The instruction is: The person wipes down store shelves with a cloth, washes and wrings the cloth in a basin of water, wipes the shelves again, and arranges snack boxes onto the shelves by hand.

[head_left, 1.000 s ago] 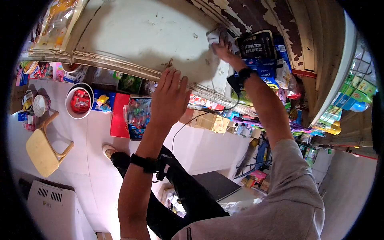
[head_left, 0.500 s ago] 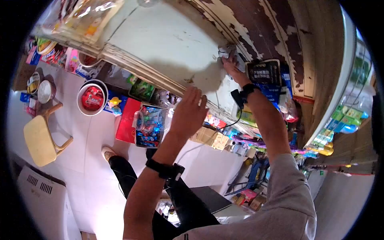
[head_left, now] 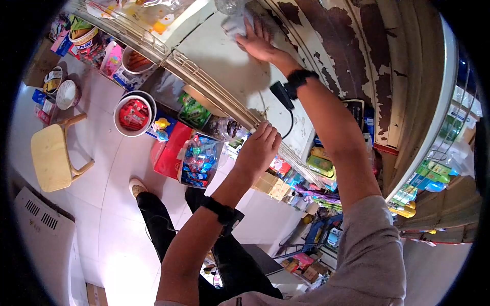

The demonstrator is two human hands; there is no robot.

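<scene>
My right hand (head_left: 258,43) presses a crumpled pale cloth (head_left: 234,26) onto a worn white shelf (head_left: 204,66), near its back. Its fingers are stretched over the cloth, and part of the cloth is hidden under them. My left hand (head_left: 261,148) is closed at the shelf's front edge (head_left: 219,97), fingertips over the rim. A black band with a small dark device is on each wrist, and a thin cable hangs from the right one. Beside the cloth sits a clear plastic item (head_left: 228,5), cut off by the top of the view.
Below the shelf stand a red box of wrapped sweets (head_left: 171,153), a white tub of red packets (head_left: 120,115) and baskets. A wooden stool (head_left: 51,158) is on the floor at left. Packaged goods (head_left: 321,160) lie near my right forearm; peeling boards (head_left: 326,46) back the shelf.
My right hand and the cloth have slid up and left across the shelf, away from the packages at its right end. My left hand stays at the shelf edge. The view has shifted slightly.
</scene>
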